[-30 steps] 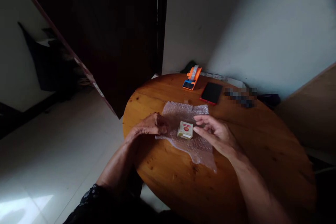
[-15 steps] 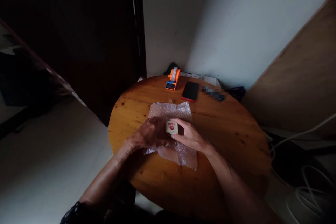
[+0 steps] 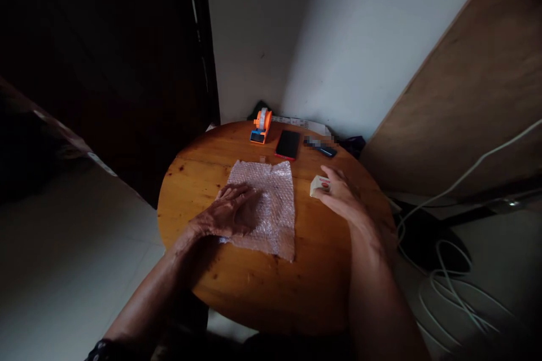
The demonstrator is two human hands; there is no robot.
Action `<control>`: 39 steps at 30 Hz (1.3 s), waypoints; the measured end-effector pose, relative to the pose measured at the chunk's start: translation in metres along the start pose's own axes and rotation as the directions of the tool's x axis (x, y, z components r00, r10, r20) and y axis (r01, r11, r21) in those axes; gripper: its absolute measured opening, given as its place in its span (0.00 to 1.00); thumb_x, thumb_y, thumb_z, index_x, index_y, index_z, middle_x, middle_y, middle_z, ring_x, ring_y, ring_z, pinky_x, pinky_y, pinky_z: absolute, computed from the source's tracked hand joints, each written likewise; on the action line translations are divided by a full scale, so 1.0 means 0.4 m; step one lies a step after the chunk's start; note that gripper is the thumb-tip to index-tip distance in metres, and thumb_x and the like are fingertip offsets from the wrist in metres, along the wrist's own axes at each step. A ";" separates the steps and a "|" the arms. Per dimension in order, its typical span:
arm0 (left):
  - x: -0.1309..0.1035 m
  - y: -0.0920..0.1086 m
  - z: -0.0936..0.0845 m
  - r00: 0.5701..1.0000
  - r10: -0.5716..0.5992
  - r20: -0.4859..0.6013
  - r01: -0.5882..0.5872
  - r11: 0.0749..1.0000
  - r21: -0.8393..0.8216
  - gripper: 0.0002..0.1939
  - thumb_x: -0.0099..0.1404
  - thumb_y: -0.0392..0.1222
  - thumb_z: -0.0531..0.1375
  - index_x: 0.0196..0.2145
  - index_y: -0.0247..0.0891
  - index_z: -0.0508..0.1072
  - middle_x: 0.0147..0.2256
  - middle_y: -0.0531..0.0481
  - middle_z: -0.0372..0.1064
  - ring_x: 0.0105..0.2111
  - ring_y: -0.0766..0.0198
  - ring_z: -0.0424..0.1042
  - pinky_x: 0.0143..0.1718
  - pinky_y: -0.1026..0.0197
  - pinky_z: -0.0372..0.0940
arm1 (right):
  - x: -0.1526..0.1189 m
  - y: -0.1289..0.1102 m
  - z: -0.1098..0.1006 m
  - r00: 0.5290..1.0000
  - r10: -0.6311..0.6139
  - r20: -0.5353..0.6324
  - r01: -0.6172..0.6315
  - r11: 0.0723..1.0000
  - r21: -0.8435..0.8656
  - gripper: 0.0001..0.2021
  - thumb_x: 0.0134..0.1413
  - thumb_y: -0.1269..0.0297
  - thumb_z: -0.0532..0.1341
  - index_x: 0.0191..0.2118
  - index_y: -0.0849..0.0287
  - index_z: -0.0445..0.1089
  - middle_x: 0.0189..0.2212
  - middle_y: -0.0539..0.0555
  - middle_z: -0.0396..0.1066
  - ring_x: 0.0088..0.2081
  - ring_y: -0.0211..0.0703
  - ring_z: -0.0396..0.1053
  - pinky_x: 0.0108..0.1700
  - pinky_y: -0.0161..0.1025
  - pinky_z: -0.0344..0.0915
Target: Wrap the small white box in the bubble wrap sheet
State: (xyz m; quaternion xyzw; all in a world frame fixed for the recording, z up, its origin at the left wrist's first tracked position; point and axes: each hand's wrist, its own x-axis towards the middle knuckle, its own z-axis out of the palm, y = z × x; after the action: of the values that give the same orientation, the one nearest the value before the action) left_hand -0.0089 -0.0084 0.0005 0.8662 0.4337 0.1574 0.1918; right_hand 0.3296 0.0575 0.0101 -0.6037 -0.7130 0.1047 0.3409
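Looking at the round wooden surface [image 3: 262, 287], we've got the bubble wrap [image 3: 271, 208] lying bare now, since the small box [image 3: 318, 185] came off it. Our left hand [image 3: 228, 215] lies flat and open on the sheet. Our right hand [image 3: 341, 194] has the box pinched, off to the right of the wrap.

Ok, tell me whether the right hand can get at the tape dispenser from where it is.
Probably yes. The right hand holds the small box, and the tape dispenser stands beyond the phone, bare table between; the box would occupy the fingers.
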 end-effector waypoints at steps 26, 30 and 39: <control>-0.018 0.013 -0.042 0.983 -0.145 0.113 0.125 0.978 0.169 0.47 0.58 0.48 0.69 0.70 0.44 0.54 0.72 0.39 0.41 0.72 0.42 0.40 0.71 0.34 0.37 | -0.052 -0.157 0.157 0.911 -0.153 0.382 0.267 0.926 -0.267 0.27 0.67 0.59 0.51 0.67 0.63 0.60 0.69 0.62 0.57 0.68 0.58 0.57 0.66 0.56 0.55; -0.015 0.093 -0.037 0.992 -0.092 0.087 0.071 0.974 0.216 0.34 0.67 0.45 0.61 0.68 0.39 0.60 0.70 0.37 0.49 0.71 0.45 0.46 0.72 0.37 0.41 | -0.053 -0.148 0.162 0.913 -0.194 0.359 0.285 0.932 -0.222 0.25 0.67 0.60 0.52 0.66 0.61 0.62 0.68 0.62 0.59 0.67 0.59 0.57 0.65 0.58 0.56; 0.011 0.118 0.081 0.996 0.060 0.059 -0.069 0.985 0.156 0.38 0.69 0.57 0.60 0.71 0.45 0.55 0.71 0.37 0.46 0.71 0.42 0.45 0.70 0.33 0.41 | -0.044 -0.162 0.100 0.952 -0.306 0.030 0.307 0.942 -0.138 0.16 0.65 0.64 0.52 0.52 0.57 0.73 0.57 0.59 0.72 0.56 0.57 0.69 0.58 0.56 0.62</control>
State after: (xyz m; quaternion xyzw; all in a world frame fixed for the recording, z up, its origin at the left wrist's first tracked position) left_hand 0.0403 -0.0372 -0.0054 0.8962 0.4112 0.1051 0.1290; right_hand 0.2548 0.0353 0.0103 -0.5078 -0.8050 0.0021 0.3068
